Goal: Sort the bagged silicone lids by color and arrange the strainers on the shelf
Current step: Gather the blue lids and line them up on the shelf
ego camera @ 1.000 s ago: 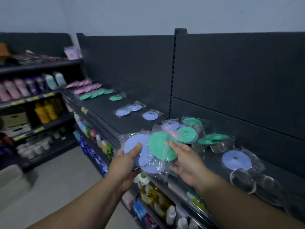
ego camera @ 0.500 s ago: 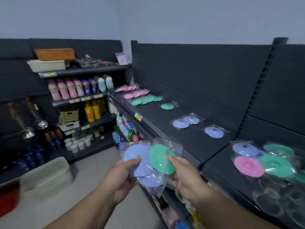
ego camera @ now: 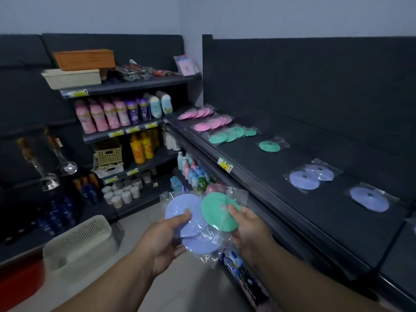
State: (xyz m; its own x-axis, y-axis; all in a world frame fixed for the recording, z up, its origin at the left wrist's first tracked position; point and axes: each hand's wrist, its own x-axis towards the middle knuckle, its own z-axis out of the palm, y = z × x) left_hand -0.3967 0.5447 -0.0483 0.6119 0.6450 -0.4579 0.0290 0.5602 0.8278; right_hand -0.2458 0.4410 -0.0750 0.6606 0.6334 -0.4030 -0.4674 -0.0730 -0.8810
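Head view: left hand (ego camera: 165, 242) pinching round lilac silicone lids in crinkly clear bags (ego camera: 186, 219); right hand (ego camera: 248, 230) pinching bagged round green silicone lid (ego camera: 217, 210).

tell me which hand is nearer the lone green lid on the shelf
Right. The right hand is close to the shelf front, below the lone green lid in view; the left hand is farther out over the aisle.

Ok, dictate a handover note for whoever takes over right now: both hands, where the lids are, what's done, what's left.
Left hand grips bagged lilac lids; right hand pinches a bagged green lid, both in front of the shelf.
Done, on the shelf: pink lids at the far end, green lids next, lilac lids nearest.
Left: shelve the held bags by colour; strainers not in view.
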